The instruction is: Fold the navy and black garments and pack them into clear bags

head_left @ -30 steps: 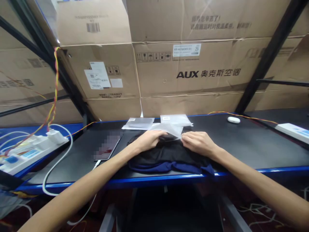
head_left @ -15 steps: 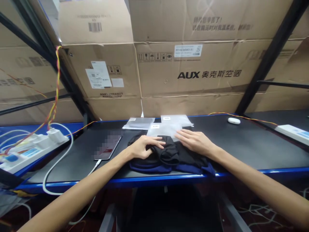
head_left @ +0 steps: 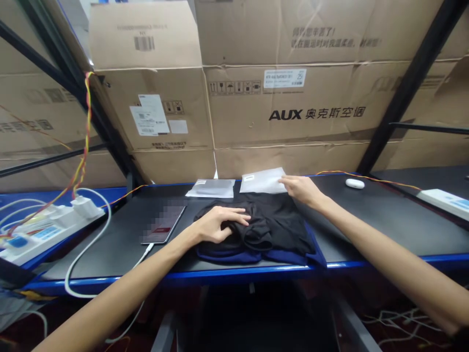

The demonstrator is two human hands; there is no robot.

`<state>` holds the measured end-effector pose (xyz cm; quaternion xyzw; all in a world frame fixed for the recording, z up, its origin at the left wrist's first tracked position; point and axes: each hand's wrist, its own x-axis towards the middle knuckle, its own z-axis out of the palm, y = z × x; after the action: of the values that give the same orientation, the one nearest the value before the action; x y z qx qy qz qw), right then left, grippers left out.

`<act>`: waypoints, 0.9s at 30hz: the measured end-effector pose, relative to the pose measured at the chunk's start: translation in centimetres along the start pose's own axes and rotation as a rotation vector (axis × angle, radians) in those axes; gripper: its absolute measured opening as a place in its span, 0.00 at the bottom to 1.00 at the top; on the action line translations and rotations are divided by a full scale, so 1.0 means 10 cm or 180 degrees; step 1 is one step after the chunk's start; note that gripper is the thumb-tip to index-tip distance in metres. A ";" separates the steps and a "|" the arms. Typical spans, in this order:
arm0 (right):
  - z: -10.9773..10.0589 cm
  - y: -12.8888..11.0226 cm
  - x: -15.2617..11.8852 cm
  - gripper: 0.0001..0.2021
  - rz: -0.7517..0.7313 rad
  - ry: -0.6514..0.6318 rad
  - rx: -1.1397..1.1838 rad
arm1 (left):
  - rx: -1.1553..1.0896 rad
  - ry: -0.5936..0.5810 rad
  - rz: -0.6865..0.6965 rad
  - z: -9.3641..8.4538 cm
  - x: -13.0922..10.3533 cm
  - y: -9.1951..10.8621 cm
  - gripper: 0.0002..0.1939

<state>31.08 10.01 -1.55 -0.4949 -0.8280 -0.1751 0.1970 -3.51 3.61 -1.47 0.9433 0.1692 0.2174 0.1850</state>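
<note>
A black garment (head_left: 282, 220) lies folded near the table's front edge, on top of dark blue cloth (head_left: 227, 256). My left hand (head_left: 222, 222) rests on the garment's left part with its fingers stretched out and apart. Beyond the garment, my right hand (head_left: 302, 188) pinches the right edge of a frosted plastic bag (head_left: 262, 181) with a small white label. That bag is tilted and lies along the garment's far edge. Left of it, a second frosted bag (head_left: 210, 188) lies flat on the table.
A phone (head_left: 164, 225) with a white charging cable (head_left: 110, 210) lies to the left. A white earbud case (head_left: 354, 184) sits at the back right. Power strips stand at the left (head_left: 51, 225) and right (head_left: 447, 203). Cardboard (head_left: 293, 132) walls off the back, between black rack posts.
My right hand has moved away from me with a frosted bag, off the black garment to the table's back. More of the garment shows. My left hand has stayed put.
</note>
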 end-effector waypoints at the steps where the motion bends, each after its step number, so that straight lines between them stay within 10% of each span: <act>1: 0.04 0.05 0.00 0.19 0.0139 -0.0085 0.0023 | 0.0024 -0.0038 0.0009 -0.01 0.00 0.01 0.35; 8: 0.12 0.21 -0.11 0.20 0.0355 -0.0146 0.0294 | 0.0720 -0.0161 -0.0218 -0.03 0.01 0.01 0.41; 18: -0.17 -0.20 -0.57 0.18 -0.0524 -0.0202 0.1075 | 0.1178 0.0091 -0.0823 -0.12 0.39 0.29 0.26; 27: -0.22 -0.29 -0.67 0.20 -0.0760 -0.0763 0.1468 | 0.2272 -0.0364 -0.1113 0.34 0.75 0.47 0.19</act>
<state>31.74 2.61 -3.28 -0.3532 -0.9158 0.0558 0.1831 5.56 1.62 0.29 0.9159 0.3815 0.0574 -0.1110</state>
